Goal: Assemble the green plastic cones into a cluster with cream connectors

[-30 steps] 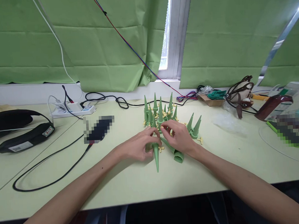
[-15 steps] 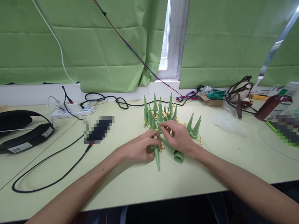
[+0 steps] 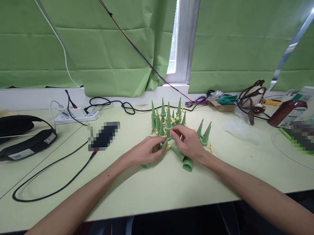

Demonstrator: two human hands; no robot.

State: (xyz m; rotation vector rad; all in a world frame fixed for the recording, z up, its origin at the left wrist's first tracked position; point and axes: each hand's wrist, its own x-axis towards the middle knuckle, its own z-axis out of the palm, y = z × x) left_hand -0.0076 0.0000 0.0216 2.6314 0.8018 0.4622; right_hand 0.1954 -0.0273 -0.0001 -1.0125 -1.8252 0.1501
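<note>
My left hand (image 3: 149, 149) is curled over a green plastic plant-watering spike (image 3: 145, 165) lying low at the table; its ringed wide end shows below the palm, and a green tip shows between thumb and fingers. Fingertips of my right hand (image 3: 188, 141) are pinched together at a small yellow valve (image 3: 171, 131), beside the upright spikes; the hand hides part of it. Several green spikes (image 3: 168, 117) with yellow valves stand in a cluster just beyond both hands. Two more upright spikes (image 3: 205, 134) are right of my right hand. Below it lie spikes on their sides (image 3: 187, 164).
On the left are a black strap-like device (image 3: 25, 147), a power strip (image 3: 77, 115) and a blurred dark device (image 3: 105, 135) on a looped black cable. A clear plastic bag (image 3: 240, 129), a cardboard box (image 3: 221, 106) and a dark red bottle (image 3: 288, 111) are on the right.
The spike at my left hand pointed its tip toward me; now its wide end shows at lower left. My left hand has shifted slightly left and up. My right hand has barely moved.
</note>
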